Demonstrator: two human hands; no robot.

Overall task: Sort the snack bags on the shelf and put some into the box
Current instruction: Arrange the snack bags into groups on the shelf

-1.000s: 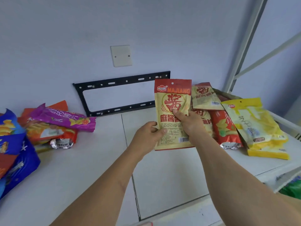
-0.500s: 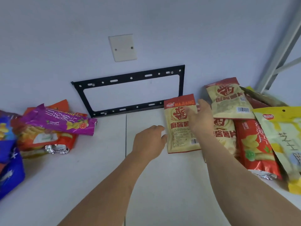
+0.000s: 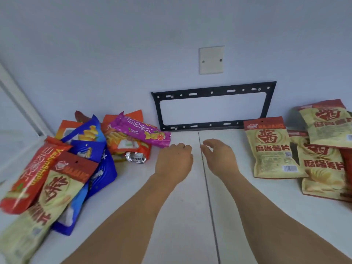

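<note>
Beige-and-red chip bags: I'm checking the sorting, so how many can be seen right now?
4. One lies alone right of centre, one at the far right by the wall, one below it, one on the left pile. Others may be hidden.

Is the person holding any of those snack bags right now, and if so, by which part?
No, nothing is held. The left hand and right hand hover with loosely curled fingers over the bare shelf, between the two piles.
</note>
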